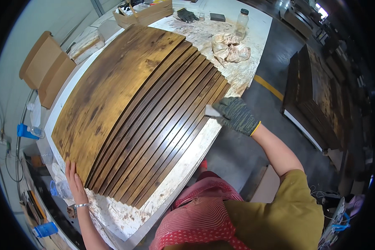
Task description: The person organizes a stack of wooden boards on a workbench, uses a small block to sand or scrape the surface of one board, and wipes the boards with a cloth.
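Observation:
Brown wood-grain panels lie in a stepped stack on the table, each overlapping the one beneath so that a strip of every lower board shows. My bare left hand rests with fingers stretched out against the near left corner of the top panel. On my right hand is a dark grey knit glove with a yellow cuff. It grips a small whitish pad at the right edge of the lowest strips. Whether the pad is cloth or a block, I cannot tell.
A stained white table carries the stack. At its far end are a crumpled cloth, a clear jar, a dark block, a spare glove and an open carton. More dark panels stand stacked at right.

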Demonstrator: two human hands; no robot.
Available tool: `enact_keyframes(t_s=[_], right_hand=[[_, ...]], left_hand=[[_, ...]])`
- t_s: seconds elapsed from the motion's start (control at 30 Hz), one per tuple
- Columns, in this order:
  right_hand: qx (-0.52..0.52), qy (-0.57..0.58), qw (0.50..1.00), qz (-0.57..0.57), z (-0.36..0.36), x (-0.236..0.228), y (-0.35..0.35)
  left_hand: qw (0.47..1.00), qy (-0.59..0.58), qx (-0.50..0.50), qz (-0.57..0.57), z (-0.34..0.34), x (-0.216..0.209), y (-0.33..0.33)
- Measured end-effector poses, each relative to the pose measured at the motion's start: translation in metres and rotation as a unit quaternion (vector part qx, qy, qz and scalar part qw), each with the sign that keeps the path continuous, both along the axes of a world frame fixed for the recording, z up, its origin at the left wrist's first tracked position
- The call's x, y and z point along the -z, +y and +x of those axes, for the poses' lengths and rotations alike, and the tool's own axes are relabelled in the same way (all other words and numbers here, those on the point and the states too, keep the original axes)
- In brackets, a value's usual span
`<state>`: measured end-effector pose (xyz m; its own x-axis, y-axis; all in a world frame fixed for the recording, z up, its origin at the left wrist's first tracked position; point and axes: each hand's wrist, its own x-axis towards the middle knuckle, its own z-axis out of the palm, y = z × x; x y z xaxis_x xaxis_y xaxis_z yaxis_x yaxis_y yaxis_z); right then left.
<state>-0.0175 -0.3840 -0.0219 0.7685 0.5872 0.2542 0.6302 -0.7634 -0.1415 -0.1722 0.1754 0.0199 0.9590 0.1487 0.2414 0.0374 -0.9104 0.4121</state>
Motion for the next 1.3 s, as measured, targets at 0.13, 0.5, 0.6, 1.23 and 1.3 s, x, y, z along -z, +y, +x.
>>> enact_keyframes(t_s=[0.13,0.5,0.6,1.23,1.3], right_hand=[[0.054,-0.029,0.998,-0.002,0.034,0.005,-0.043],[0.283,0.007,0.957,0.072,0.066,0.003,-0.071],[0.294,-0.001,0.951,0.100,0.061,0.007,-0.053],[0.171,-0.020,0.982,0.082,-0.033,0.008,0.060],[0.155,-0.030,0.984,0.087,-0.063,0.006,0.089]], left_hand=[[1.000,0.022,-0.008,0.013,0.000,-0.005,-0.002],[0.998,0.042,-0.034,0.014,0.001,-0.006,-0.006],[0.999,0.039,-0.028,0.019,0.003,-0.005,-0.005],[1.000,0.000,-0.005,-0.028,-0.007,0.000,0.006],[0.999,-0.018,0.017,-0.048,0.002,0.007,0.003]])
